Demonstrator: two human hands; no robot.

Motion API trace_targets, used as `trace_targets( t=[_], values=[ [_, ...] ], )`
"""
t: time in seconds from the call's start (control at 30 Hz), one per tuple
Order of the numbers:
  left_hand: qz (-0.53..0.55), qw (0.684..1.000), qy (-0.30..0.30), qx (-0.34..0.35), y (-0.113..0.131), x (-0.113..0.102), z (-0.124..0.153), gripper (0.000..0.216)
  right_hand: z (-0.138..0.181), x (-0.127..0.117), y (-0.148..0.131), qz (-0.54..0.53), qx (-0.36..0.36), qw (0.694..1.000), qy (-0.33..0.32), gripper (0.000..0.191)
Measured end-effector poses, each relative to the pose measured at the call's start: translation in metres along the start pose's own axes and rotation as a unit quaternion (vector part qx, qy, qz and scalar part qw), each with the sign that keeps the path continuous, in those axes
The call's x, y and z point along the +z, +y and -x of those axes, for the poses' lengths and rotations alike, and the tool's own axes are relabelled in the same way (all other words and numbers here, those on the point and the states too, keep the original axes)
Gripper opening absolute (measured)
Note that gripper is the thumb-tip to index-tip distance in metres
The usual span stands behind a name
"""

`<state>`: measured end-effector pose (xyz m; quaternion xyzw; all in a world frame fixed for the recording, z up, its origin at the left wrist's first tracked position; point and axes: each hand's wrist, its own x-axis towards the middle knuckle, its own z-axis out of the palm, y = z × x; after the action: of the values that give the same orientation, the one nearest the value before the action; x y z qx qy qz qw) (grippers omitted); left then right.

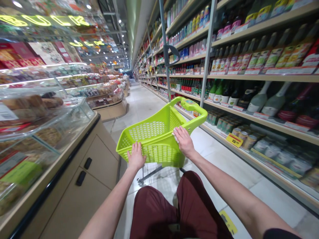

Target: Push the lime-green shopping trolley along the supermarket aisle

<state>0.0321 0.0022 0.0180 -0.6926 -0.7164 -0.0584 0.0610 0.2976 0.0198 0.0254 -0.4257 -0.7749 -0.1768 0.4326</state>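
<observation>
A lime-green plastic shopping cart [159, 154] stands sideways in front of my legs, its handle [199, 114] toward the right. The basket has perforated sides, and no goods show in the part I can see. My left hand [137, 157] holds the near rim toward the cart's front, fingers over the edge. Nearer the handle, my right hand [183, 142] grips the same rim. Something small, white and crumpled [175, 135] shows between its fingers and the cart; I cannot tell what it is. Below the basket are a metal frame and a wheel [140, 181].
Shelves of bottles [269, 53] and cans [245, 135] line the right side, with a yellow price tag [234, 140] low down. On the left stands a bulk-food counter [74, 179] with clear covers. A tiled aisle [138, 99] runs ahead between them.
</observation>
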Motion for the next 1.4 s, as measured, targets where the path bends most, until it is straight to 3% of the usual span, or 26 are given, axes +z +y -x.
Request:
trace_targets(
  t=[0.13, 0.23, 0.3, 0.43, 0.53, 0.7, 0.83, 0.9, 1.03, 1.13, 1.4],
  values=[
    [-0.002, 1.000, 0.003, 0.016, -0.004, 0.002, 0.003, 0.068, 0.048, 0.031, -0.005, -0.012, -0.035, 0.996, -0.078, 0.038],
    [0.002, 1.000, 0.001, 0.026, -0.008, 0.002, 0.005, 0.069, 0.075, 0.041, -0.011, -0.038, -0.056, 0.991, -0.120, 0.037],
    [0.004, 0.999, -0.003, 0.032, -0.010, 0.002, 0.005, 0.070, 0.069, 0.037, -0.018, -0.061, -0.067, 0.990, -0.112, 0.036],
    [0.005, 0.999, 0.000, 0.035, -0.012, 0.002, 0.006, 0.070, 0.018, 0.025, -0.037, -0.083, -0.069, 0.993, -0.046, 0.039],
    [0.004, 0.999, 0.005, 0.035, -0.012, 0.003, 0.007, 0.070, -0.005, 0.034, -0.045, -0.071, -0.049, 0.996, -0.033, 0.040],
    [0.014, 0.999, -0.007, 0.038, -0.013, 0.001, 0.010, 0.070, 0.034, 0.072, -0.051, -0.051, -0.081, 0.984, -0.153, 0.035],
    [0.022, 0.998, -0.008, 0.058, -0.020, 0.000, 0.008, 0.069, 0.065, 0.081, -0.060, -0.059, -0.099, 0.964, -0.239, 0.033],
    [0.021, 0.998, 0.002, 0.058, -0.028, 0.001, 0.006, 0.067, 0.056, 0.076, -0.067, -0.080, -0.113, 0.962, -0.234, 0.033],
    [0.015, 1.000, -0.006, -0.019, -0.051, 0.004, 0.002, 0.067, 0.009, 0.069, -0.082, -0.111, -0.114, 0.979, -0.127, 0.035],
    [0.013, 0.999, -0.029, -0.020, -0.062, 0.004, 0.002, 0.068, -0.011, 0.077, -0.088, -0.115, -0.108, 0.983, -0.093, 0.036],
    [0.006, 1.000, -0.019, 0.009, -0.072, 0.009, 0.009, 0.068, 0.052, 0.111, -0.094, -0.090, -0.140, 0.957, -0.236, 0.032]
  ],
)
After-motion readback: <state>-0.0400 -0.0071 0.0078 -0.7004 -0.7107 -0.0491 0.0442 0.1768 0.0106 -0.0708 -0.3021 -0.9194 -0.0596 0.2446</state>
